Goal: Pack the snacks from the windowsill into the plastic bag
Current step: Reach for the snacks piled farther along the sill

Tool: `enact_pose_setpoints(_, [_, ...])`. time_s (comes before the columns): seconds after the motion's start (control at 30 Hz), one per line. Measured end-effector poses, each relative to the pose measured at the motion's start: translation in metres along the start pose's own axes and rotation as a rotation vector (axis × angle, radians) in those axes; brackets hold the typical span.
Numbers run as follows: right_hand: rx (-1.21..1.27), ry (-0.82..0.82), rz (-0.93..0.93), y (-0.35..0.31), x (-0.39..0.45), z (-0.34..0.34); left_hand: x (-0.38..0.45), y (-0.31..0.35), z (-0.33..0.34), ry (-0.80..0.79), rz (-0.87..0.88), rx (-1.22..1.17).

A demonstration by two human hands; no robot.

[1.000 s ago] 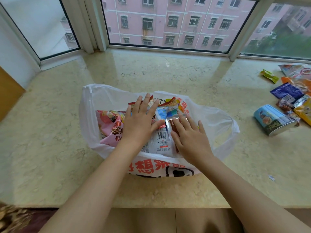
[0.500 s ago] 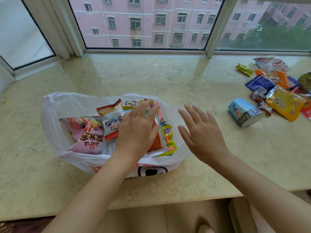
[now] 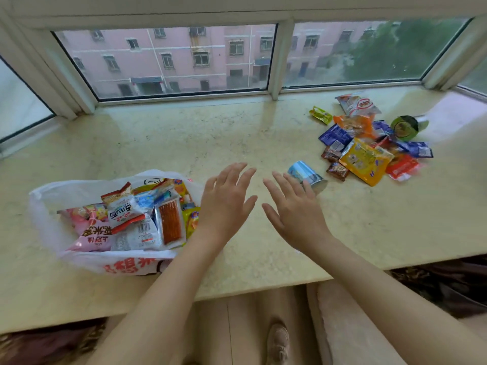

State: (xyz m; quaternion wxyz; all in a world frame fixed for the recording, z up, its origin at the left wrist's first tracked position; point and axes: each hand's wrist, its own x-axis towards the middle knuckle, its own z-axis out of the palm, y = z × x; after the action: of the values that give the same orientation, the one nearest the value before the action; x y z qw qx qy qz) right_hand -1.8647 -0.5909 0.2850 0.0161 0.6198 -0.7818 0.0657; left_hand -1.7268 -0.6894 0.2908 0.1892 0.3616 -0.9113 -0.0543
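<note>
Marble windowsill (image 3: 210, 133); window (image 3: 168, 59) behind.

My left hand (image 3: 226, 204) was stretched forward, palm down, its fingers straight and a little spread, holding nothing. My right hand (image 3: 296, 209) was beside it (a narrow gap between the two), also palm down, fingers straight and fanned, thumb out toward the left, likewise holding nothing. Both forearms were bare and ran up from the lower edge of the view, the left from lower left, the right from lower right, converging toward the hands.
</note>
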Motion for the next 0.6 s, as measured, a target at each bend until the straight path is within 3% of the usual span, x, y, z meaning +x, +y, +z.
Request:
enact_pose_setpoints(0.33, [0.065,-0.006,0.090,0.069,-0.051,-0.042,-0.016,0.082,-0.003,-0.108,-0.172,-0.097])
enact_pose_setpoints(0.6, [0.113,-0.040,0.177,0.113,-0.059,-0.043,0.017,0.119,0.014,-0.261,-0.099,-0.111])
